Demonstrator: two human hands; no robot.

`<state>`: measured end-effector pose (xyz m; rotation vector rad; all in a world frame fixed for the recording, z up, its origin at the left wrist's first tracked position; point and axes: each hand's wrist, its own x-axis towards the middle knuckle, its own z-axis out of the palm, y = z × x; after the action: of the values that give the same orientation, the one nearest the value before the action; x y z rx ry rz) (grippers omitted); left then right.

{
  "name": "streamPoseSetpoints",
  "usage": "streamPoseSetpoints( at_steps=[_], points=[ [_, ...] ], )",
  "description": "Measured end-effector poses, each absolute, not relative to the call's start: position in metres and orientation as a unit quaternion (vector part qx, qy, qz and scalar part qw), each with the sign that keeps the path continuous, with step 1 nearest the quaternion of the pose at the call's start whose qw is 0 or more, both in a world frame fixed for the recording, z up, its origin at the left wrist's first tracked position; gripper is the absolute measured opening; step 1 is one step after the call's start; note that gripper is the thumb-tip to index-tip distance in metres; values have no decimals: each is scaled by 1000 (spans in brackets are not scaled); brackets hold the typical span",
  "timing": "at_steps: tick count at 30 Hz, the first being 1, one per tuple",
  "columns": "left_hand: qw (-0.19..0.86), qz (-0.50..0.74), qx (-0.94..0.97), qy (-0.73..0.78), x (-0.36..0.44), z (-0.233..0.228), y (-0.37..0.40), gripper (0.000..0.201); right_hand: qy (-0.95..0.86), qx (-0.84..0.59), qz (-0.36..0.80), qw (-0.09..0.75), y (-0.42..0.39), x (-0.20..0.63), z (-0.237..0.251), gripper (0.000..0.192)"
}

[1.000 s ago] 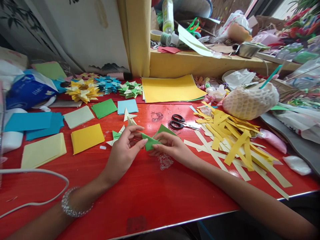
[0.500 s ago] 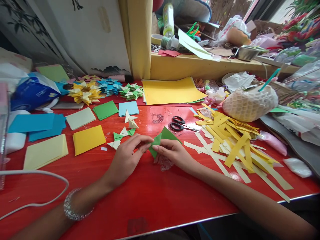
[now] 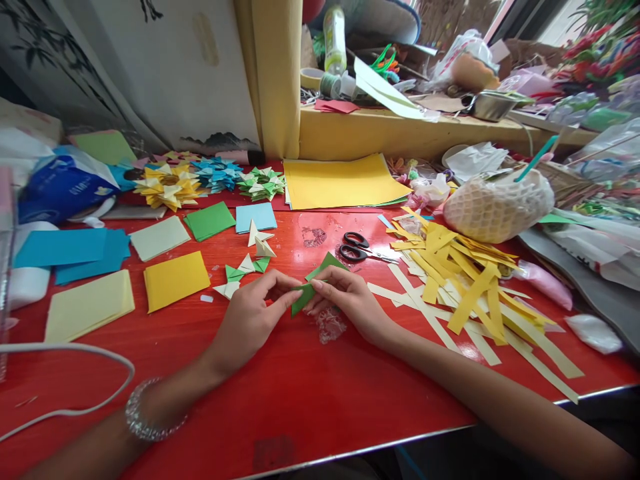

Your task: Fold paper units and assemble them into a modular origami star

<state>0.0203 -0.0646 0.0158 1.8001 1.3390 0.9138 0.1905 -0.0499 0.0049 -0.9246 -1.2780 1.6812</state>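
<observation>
Red table [image 3: 300, 400]. Strips [image 3: 470, 300] are heaped at the right, presumably out of the hands' way. By the thumb and fingertips of both left hand [image 3: 253, 310] and right hand [image 3: 355, 300], green paper [image 3: 301, 300] is pinched between them, apparently so that its folds are steadied. Scissors [image 3: 369, 254], just beyond the right hand, could obstruct it; folded pieces [image 3: 245, 265] are set beyond the left.
</observation>
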Motion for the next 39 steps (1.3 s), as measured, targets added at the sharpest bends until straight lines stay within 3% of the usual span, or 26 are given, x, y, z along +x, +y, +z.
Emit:
streamPoseSetpoints(
  at_steps=[8, 12, 18, 28, 39],
  points=[
    [91, 354, 857, 362, 16, 8, -66, 11, -510, -378, 679, 368, -46, 193, 6, 19],
    [54, 300, 897, 321, 14, 7, -61, 13, -485, -357, 692, 399, -43, 195, 0, 19],
    [-19, 256, 927, 272, 7, 11, -53, 12, -475, -373, 701, 378, -39, 198, -1, 21],
    [109, 253, 921, 277, -2, 10, -53, 30, -461, -358, 742, 330, -37, 202, 4, 22],
    [101, 228, 937, 244, -4, 11, -53, 34, -491, -354, 748, 272, -34, 204, 12, 27]
  ],
)
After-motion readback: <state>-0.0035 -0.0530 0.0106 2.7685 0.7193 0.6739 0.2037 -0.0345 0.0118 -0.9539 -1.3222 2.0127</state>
